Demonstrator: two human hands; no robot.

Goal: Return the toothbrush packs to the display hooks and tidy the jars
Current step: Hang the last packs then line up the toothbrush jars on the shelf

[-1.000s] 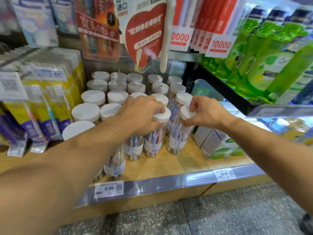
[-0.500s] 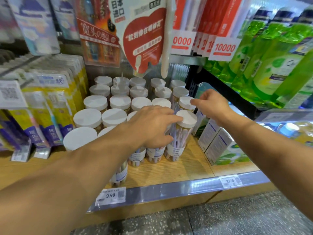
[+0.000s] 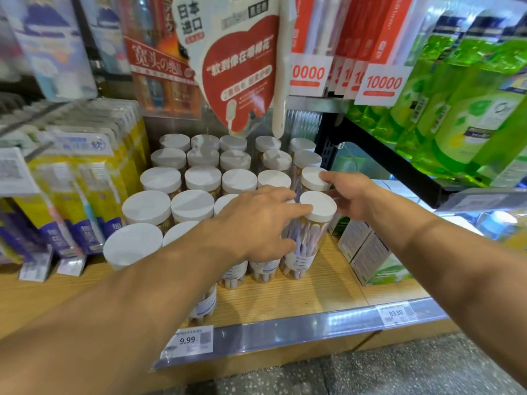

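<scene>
Several clear jars with white lids stand in rows on the wooden shelf (image 3: 328, 283). My left hand (image 3: 256, 223) lies spread over the front jars, its fingertips on the lid of the front right jar (image 3: 318, 206), which holds purple toothbrushes. My right hand (image 3: 349, 195) is at the right side of the rows, fingers spread; its fingertips touch the lid of the jar behind (image 3: 313, 175) and the side of the front right jar. Toothbrush packs (image 3: 82, 201) in yellow and purple hang at the left.
Red packs with "10000" labels (image 3: 380, 84) hang above right. Green bottles (image 3: 467, 109) fill the upper right shelf. White and green boxes (image 3: 370, 255) stand right of the jars. A heart-shaped sign (image 3: 239, 75) hangs over the back rows. Price tags line the metal shelf edge (image 3: 285, 332).
My right hand let go of the front right jar's lid, lifted toward the back, and now rests against the two right-hand jars. My left hand slid right across the front lids.
</scene>
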